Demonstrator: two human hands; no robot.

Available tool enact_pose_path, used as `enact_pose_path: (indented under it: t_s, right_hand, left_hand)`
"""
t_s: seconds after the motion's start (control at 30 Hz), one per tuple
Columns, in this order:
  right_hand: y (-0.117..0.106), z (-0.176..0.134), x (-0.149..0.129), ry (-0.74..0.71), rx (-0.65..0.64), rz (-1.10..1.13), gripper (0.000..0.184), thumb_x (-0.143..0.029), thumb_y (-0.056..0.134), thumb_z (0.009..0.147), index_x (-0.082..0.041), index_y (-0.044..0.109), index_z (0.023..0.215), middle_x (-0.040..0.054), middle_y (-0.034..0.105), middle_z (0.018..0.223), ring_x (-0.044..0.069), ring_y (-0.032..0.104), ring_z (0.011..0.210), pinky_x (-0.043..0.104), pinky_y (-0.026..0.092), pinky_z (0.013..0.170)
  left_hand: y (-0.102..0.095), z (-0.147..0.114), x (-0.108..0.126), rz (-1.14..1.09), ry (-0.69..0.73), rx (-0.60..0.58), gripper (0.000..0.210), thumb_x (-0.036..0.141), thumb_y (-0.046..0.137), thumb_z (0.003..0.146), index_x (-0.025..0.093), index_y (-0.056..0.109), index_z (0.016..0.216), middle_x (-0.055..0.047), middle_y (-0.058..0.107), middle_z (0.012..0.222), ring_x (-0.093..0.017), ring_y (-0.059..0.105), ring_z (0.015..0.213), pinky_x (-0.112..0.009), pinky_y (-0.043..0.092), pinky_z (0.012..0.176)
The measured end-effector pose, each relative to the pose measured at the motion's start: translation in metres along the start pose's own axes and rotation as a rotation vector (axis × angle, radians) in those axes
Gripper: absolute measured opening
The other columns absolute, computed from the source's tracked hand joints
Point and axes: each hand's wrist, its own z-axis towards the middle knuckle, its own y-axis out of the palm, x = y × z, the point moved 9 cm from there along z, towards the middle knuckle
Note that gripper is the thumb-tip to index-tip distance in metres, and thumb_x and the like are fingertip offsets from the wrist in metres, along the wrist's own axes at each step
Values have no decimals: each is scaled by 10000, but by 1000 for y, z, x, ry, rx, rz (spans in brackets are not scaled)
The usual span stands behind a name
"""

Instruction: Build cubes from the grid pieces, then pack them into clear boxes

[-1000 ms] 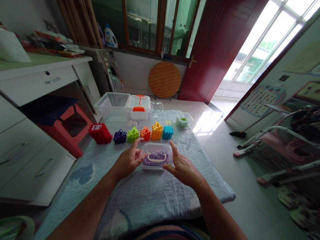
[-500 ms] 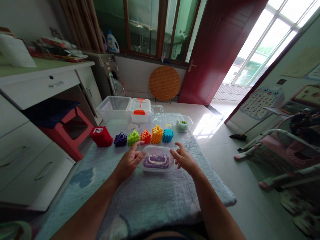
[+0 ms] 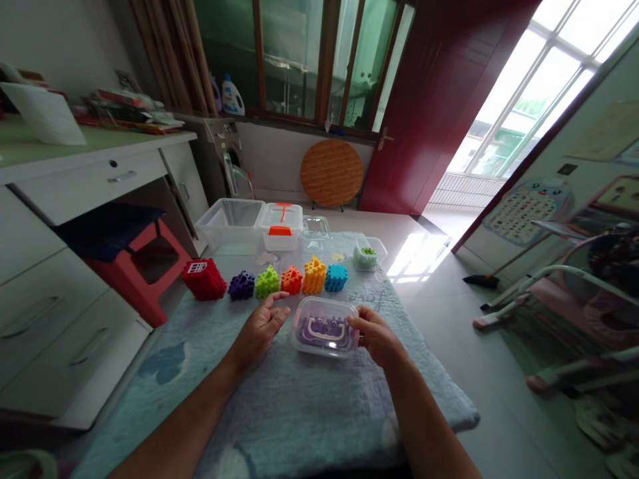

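A clear plastic box with a handled lid (image 3: 325,342) has purple contents showing through it. My right hand (image 3: 378,334) grips its right end, thumb on top, and the box sits slightly turned. To the left of the box, my left hand (image 3: 260,330) is apart from it with fingers stretched and nothing in them. Behind the box runs a row of interlocking toy blocks grouped by colour: red (image 3: 204,279), dark purple (image 3: 242,285), lime green (image 3: 267,282), orange (image 3: 291,281), yellow (image 3: 314,275) and blue (image 3: 336,277).
On the cloth-covered table (image 3: 299,412), an open clear bin (image 3: 230,229), a lidded box with an orange latch (image 3: 281,229) and a clear lid (image 3: 316,228) stand at the back. A small container with green pieces (image 3: 365,257) is at the back right. A red stool (image 3: 144,266) stands left.
My right hand has closed on the box's right end, and the box has shifted a little right and tilted. My left hand has come away from its left side.
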Motion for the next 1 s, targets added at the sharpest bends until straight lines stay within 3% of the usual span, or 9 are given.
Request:
enact_pose_path:
  t_s: [0.17,0.33,0.47,0.73,1.0]
  right_hand:
    - [-41,-13,-18,-49,96,60,461,-461,824,604,-183,469,700,-69,522,581,71,482,479,208,425,467]
    - [-110,-17,-46,-200,382,156,439,-445,834,586,-188,507,724,-62,547,590,90,529,498,226,478,474]
    - [-143,-5,-55,-318,564,257,421,-414,839,592,-196,500,714,-66,549,586,94,555,516,244,541,505]
    - [-152,21,-31,-270,738,387,424,-415,833,629,-200,476,709,-81,554,553,86,563,482,244,571,493]
    - [-147,29,-34,-353,667,300,424,-431,804,611,-200,462,712,-79,556,589,84,577,506,254,574,551]
  left_hand:
    - [0,-1,0,54,2,10,538,510,544,855,167,426,1253,112,313,573,-88,297,481,-203,257,471]
    - [0,-1,2,85,7,18,525,489,577,831,160,465,1224,108,304,581,-91,308,501,-206,292,493]
    - [-1,-1,1,119,-1,20,492,483,607,792,157,532,1152,95,330,598,-92,324,515,-209,310,499]
    - [-6,0,-5,148,-15,38,437,479,627,769,165,605,1072,72,372,620,-104,366,540,-216,332,509]
    - [-5,0,-6,160,-23,30,412,472,633,762,167,627,1037,65,388,612,-100,370,523,-212,328,492]
